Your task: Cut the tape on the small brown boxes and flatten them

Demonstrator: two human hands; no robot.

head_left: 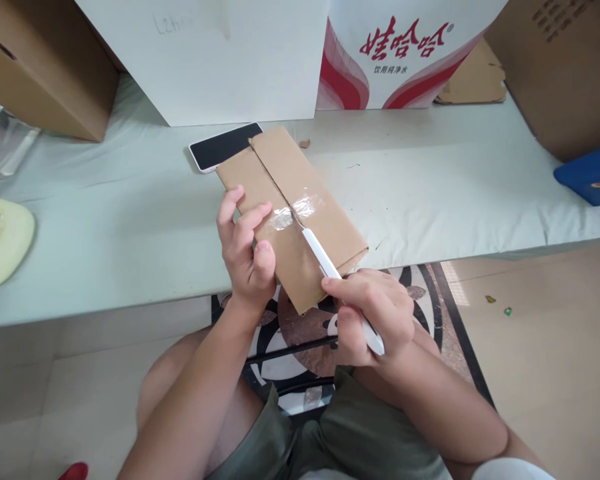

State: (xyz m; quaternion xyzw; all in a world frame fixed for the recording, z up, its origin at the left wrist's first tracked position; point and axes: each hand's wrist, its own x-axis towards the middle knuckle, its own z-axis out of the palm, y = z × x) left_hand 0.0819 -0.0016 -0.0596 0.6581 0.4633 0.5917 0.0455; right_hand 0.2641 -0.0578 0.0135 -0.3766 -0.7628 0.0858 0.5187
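A small brown cardboard box [325, 200] is tilted at the table's front edge, its near corner jutting out past it. Clear tape [300, 208] crosses the seam between its two flaps. My left hand [247, 243] grips the box along its left side, fingertips on the top face. In my right hand [373, 310] is a white utility knife [323, 253], its tip at the seam beside the tape. Behind the box lies a smartphone [225, 148] with a dark screen, partly covered by the box's far corner.
A white carton with red print [350, 60] stands at the back of the pale-covered table [420, 180]. Brown cartons stand at the back left [55, 67] and right [555, 73]. A pale yellow object [5, 247] sits far left, a blue item [593, 173] far right.
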